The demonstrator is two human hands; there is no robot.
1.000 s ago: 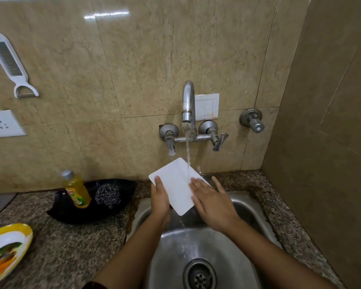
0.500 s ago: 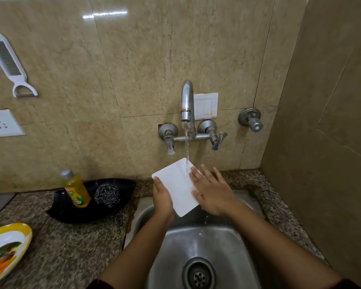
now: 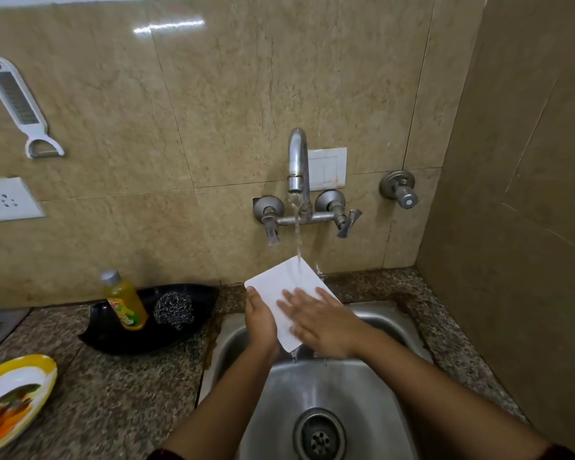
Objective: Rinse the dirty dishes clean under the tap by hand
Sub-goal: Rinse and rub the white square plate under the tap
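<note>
- Your left grip (image 3: pixel 261 322) is closed on the near-left edge of the white dish (image 3: pixel 279 280), thumb on the top face and fingers out of sight beneath it.
- Your right grip (image 3: pixel 322 322) holds nothing. It lies flat on the dish's face with the fingers straight and spread. It is blurred, so I judge it to be rubbing.
- The dish is a flat white rectangle held over the sink (image 3: pixel 395 327), clear of the basin, with its far end raised toward the tap (image 3: pixel 296 161).
- The relation that matters: the dish's long axis runs from the tap end down toward you, slanting a little to your right. The left grip is at its left edge and the right grip is on top, so the right is the nearer to the wet zone.
- The water stream (image 3: pixel 298 234) strikes only the far corner and runs off the near corner into the sink.
- In my judgement, the rest of the face must pass under the stream. Slide the dish along its long axis.
- Count on the counter (image 3: pixel 113 393): one yellow-rimmed plate (image 3: pixel 49 366), soiled and not yet rinsed; one black tray (image 3: pixel 113 336) carrying one yellow bottle (image 3: pixel 125 303) and one steel scrubber (image 3: pixel 173 310).
- Risk: a wet, smooth dish held at one edge only may slip.
</note>
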